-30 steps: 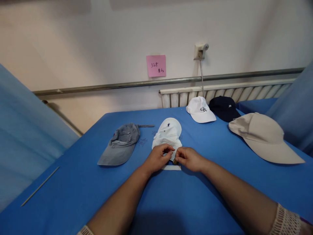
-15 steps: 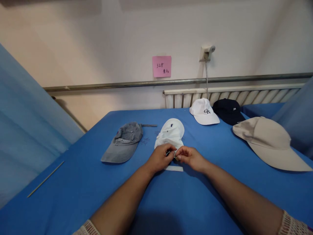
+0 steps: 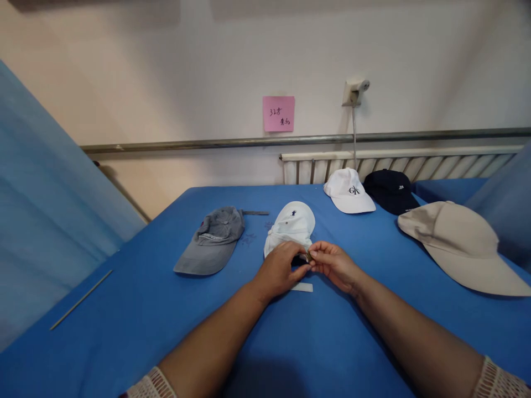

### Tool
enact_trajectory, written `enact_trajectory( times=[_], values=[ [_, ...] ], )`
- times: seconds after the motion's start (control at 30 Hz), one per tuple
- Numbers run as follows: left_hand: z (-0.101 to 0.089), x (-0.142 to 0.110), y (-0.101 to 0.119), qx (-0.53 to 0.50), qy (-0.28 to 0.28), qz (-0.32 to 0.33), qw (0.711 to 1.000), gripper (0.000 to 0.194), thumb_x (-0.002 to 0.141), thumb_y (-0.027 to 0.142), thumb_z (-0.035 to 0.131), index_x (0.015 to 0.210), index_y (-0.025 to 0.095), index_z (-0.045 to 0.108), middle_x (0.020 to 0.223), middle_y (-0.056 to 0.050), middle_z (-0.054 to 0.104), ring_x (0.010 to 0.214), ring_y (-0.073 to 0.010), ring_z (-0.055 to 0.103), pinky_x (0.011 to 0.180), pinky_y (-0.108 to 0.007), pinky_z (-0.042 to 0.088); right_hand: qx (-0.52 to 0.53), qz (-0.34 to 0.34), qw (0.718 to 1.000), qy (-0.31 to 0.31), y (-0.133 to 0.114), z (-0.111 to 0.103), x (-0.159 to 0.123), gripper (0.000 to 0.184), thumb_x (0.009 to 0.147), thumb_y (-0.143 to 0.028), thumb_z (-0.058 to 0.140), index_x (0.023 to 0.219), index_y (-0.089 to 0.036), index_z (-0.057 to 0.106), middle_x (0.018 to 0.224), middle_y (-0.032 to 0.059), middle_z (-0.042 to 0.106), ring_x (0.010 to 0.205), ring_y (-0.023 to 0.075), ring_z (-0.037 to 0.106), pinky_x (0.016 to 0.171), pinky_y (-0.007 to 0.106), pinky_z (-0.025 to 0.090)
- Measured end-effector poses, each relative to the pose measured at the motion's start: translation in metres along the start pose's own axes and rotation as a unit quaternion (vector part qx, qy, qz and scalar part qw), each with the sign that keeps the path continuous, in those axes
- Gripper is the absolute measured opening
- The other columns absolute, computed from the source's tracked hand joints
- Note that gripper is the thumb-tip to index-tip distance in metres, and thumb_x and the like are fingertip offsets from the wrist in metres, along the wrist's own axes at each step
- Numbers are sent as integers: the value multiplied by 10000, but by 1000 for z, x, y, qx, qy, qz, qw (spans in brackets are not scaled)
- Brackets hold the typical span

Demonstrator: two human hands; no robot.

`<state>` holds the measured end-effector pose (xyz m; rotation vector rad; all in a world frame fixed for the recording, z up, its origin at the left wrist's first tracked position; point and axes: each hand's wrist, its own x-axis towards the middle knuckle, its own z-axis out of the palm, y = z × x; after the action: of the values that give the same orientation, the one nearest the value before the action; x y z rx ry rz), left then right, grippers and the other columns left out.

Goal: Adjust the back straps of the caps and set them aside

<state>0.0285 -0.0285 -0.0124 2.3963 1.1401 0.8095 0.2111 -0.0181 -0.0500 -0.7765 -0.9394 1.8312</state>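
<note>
A white baseball cap [image 3: 290, 229] with a small dark emblem lies in front of me, its brim pointing away. My left hand [image 3: 282, 268] covers the near side of the cap, thumb and fingers closed at its back opening. Close beside it, my right hand [image 3: 332, 264] pinches a small brass-coloured buckle [image 3: 308, 256] at the cap's right back edge. The fingertips of both hands nearly meet there, so how the buckle is attached is hidden. A loose white strap end [image 3: 302, 287] lies on the blue sheet just below my left hand.
To the left lie a grey cap [image 3: 211, 243] with its strap extended and a thin stick [image 3: 81, 300]. A white lettered cap [image 3: 349, 190], a navy cap [image 3: 390, 190] and a beige cap [image 3: 460, 237] are at the right. A radiator [image 3: 398, 160] stands behind the blue-covered bed [image 3: 166, 331].
Both hands have shifted slightly right along the cap's back edge. The brass-coloured buckle now shows between the fingertips, and less of the strap end is visible. The view has shifted slightly.
</note>
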Motion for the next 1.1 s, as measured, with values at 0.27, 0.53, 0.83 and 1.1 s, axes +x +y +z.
enact_trajectory(
  times=[0.27,0.53,0.83,1.1],
  values=[
    [7,0,-5,1,1,12,1000,186,846,245,592,1023,186,590,991,-60,656,945,-196,587,866,-332,448,40,47,998,-20,-2,-8,4,258,660,-294,826,795,-170,645,631,-22,572,544,77,494,531,201,414],
    [11,0,-2,41,9,1,999,183,834,288,613,986,185,613,956,-66,660,911,-207,592,820,-329,459,64,49,996,-24,6,-12,6,228,692,-271,815,827,-182,654,700,-25,603,582,60,526,604,196,453],
    [11,2,-7,36,49,-30,998,208,873,256,557,1057,197,633,994,-54,677,947,-196,607,853,-321,465,-37,-26,999,-2,7,-5,5,340,646,-283,832,917,-189,649,796,-4,640,641,96,563,615,249,444],
    [14,1,-10,20,35,-21,999,225,883,309,577,1066,208,661,1031,-55,697,978,-202,618,880,-326,466,-82,-74,994,-4,10,-9,8,363,664,-329,814,920,-199,594,749,-15,617,629,105,543,609,260,436]
  ],
)
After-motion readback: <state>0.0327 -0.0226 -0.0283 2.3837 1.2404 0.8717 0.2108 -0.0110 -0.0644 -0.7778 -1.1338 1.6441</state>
